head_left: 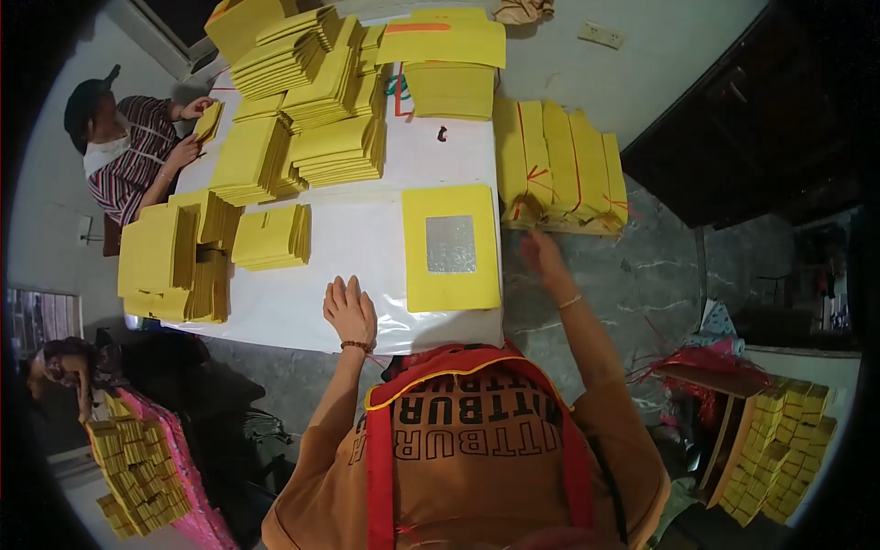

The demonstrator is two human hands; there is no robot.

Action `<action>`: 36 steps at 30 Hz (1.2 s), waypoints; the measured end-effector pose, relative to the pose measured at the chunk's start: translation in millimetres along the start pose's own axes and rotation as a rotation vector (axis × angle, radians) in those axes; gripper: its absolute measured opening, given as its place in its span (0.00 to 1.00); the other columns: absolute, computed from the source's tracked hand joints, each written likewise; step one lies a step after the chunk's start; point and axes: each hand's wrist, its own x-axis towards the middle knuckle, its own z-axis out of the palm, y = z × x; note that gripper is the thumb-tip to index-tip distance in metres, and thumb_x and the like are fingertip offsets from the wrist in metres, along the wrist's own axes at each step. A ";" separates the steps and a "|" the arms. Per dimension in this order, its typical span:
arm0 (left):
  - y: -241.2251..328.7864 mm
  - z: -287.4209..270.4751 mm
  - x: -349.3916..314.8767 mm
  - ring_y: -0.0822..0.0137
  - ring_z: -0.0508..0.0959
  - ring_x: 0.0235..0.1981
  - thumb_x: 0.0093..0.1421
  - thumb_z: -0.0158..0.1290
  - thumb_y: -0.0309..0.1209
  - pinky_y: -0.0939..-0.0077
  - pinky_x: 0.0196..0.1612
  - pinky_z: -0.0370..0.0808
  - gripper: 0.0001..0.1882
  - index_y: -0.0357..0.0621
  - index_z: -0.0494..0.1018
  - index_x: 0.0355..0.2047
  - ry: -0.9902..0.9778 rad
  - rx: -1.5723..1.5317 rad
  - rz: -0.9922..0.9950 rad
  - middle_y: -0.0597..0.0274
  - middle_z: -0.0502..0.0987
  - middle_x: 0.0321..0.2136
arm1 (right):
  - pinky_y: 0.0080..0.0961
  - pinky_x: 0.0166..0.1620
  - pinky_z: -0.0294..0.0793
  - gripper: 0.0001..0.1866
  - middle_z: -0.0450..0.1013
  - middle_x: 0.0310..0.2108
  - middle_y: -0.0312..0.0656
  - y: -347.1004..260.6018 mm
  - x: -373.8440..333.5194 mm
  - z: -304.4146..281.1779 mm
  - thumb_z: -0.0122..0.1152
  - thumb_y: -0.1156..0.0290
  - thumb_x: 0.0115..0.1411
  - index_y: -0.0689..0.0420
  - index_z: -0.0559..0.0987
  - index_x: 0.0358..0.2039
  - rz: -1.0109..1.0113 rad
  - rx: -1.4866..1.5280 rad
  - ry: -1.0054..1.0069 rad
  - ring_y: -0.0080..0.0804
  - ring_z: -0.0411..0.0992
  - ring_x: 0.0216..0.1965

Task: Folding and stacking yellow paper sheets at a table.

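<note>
My left hand lies flat on the white table, holding nothing, with a bead bracelet at the wrist. Just to its right is a stack of yellow paper sheets whose top sheet has a silver foil square in the middle. My right hand is stretched out past the table's right edge with its fingers apart and empty. It is close to a row of tied yellow paper bundles bound with red string.
Several stacks of yellow paper cover the far and left parts of the table. A person in a striped shirt sits at the far left handling sheets. Another person crouches at lower left by small yellow bundles. More bundles are stacked at lower right.
</note>
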 end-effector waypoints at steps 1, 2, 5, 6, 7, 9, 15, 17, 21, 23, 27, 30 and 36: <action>-1.1 -0.5 -2.1 0.50 0.55 0.55 0.55 0.43 0.34 0.54 0.55 0.49 0.20 0.46 0.63 0.49 0.009 -0.002 -0.015 0.49 0.59 0.52 | 0.23 0.30 0.65 0.15 0.68 0.26 0.32 -25.6 4.4 8.9 0.46 0.53 0.57 0.50 0.71 0.35 -0.069 -0.010 0.006 0.21 0.66 0.28; -1.9 -1.1 -2.5 0.50 0.55 0.55 0.55 0.43 0.34 0.54 0.54 0.49 0.20 0.46 0.63 0.49 0.007 -0.011 -0.026 0.49 0.59 0.52 | 0.20 0.27 0.64 0.13 0.67 0.24 0.31 -54.0 9.7 19.8 0.47 0.55 0.57 0.50 0.71 0.32 -0.142 -0.021 0.010 0.19 0.65 0.26; -0.8 -0.1 1.7 0.50 0.55 0.55 0.54 0.43 0.33 0.54 0.54 0.49 0.20 0.46 0.63 0.49 0.007 -0.035 -0.033 0.49 0.59 0.52 | 0.19 0.32 0.63 0.14 0.69 0.32 0.28 -114.6 61.6 20.5 0.47 0.57 0.57 0.50 0.70 0.40 -0.296 0.019 -0.265 0.18 0.66 0.31; 0.0 -5.3 2.6 0.50 0.55 0.55 0.54 0.44 0.33 0.54 0.54 0.49 0.20 0.45 0.63 0.49 0.013 -0.025 -0.032 0.49 0.59 0.52 | 0.18 0.31 0.62 0.13 0.69 0.30 0.28 -144.3 64.3 33.3 0.47 0.58 0.57 0.50 0.70 0.39 -0.329 0.001 -0.226 0.16 0.65 0.30; -0.4 -6.3 3.4 0.50 0.55 0.55 0.54 0.44 0.33 0.54 0.54 0.49 0.20 0.45 0.63 0.49 0.022 -0.025 -0.052 0.49 0.59 0.52 | 0.18 0.31 0.61 0.13 0.69 0.30 0.28 -170.5 64.7 46.3 0.47 0.57 0.57 0.50 0.70 0.39 -0.324 -0.023 -0.186 0.16 0.65 0.30; 1.8 -6.3 7.4 0.50 0.55 0.55 0.54 0.45 0.33 0.53 0.55 0.49 0.20 0.45 0.64 0.48 0.014 -0.053 -0.024 0.49 0.60 0.51 | 0.19 0.31 0.61 0.13 0.68 0.30 0.28 -210.0 76.2 63.8 0.47 0.57 0.57 0.50 0.70 0.38 -0.325 -0.058 -0.147 0.16 0.64 0.30; 1.2 -7.6 5.4 0.50 0.55 0.55 0.53 0.45 0.33 0.54 0.55 0.49 0.19 0.45 0.66 0.46 0.018 -0.073 -0.079 0.49 0.60 0.51 | 0.21 0.29 0.62 0.15 0.65 0.32 0.30 -275.3 108.2 107.6 0.50 0.58 0.54 0.51 0.69 0.40 -0.346 -0.093 -0.037 0.19 0.64 0.33; 5.4 -10.3 6.5 0.50 0.56 0.54 0.52 0.46 0.32 0.55 0.55 0.50 0.19 0.45 0.66 0.45 0.027 -0.086 -0.077 0.50 0.61 0.50 | 0.25 0.32 0.61 0.18 0.67 0.34 0.31 -287.6 111.2 114.7 0.53 0.58 0.53 0.52 0.68 0.43 -0.361 -0.105 -0.019 0.21 0.65 0.32; 6.8 -12.6 6.6 0.50 0.56 0.54 0.51 0.47 0.31 0.56 0.54 0.50 0.19 0.45 0.66 0.46 0.017 -0.080 -0.095 0.50 0.61 0.50 | 0.24 0.30 0.61 0.26 0.66 0.34 0.33 -295.8 118.0 130.3 0.56 0.60 0.52 0.55 0.64 0.50 -0.461 -0.143 0.053 0.22 0.64 0.32; 7.5 -14.4 7.4 0.50 0.56 0.54 0.51 0.47 0.31 0.55 0.54 0.50 0.19 0.45 0.66 0.46 0.020 -0.080 -0.097 0.50 0.61 0.50 | 0.22 0.27 0.61 0.31 0.66 0.35 0.35 -299.8 122.7 134.8 0.58 0.65 0.50 0.56 0.60 0.54 -0.440 -0.190 0.142 0.21 0.64 0.31; 6.0 -12.3 8.2 0.50 0.56 0.54 0.51 0.47 0.31 0.55 0.54 0.50 0.19 0.45 0.66 0.46 0.018 -0.082 -0.094 0.49 0.62 0.50 | 0.21 0.25 0.60 0.32 0.66 0.35 0.35 -305.4 130.6 134.6 0.58 0.69 0.50 0.57 0.59 0.54 -0.411 -0.221 0.148 0.21 0.63 0.29; 6.7 -14.7 10.2 0.51 0.56 0.54 0.51 0.47 0.31 0.55 0.54 0.51 0.19 0.45 0.66 0.45 0.021 -0.078 -0.088 0.49 0.62 0.50 | 0.20 0.25 0.60 0.30 0.68 0.35 0.37 -307.1 132.3 127.8 0.59 0.73 0.48 0.57 0.61 0.52 -0.523 -0.208 0.091 0.24 0.63 0.27; 8.4 -15.1 13.5 0.50 0.56 0.54 0.51 0.47 0.31 0.56 0.54 0.51 0.19 0.45 0.66 0.45 0.013 -0.083 -0.089 0.49 0.62 0.50 | 0.21 0.31 0.68 0.24 0.69 0.40 0.37 -308.7 127.1 102.6 0.53 0.77 0.50 0.60 0.63 0.50 -0.556 0.087 -0.035 0.26 0.68 0.37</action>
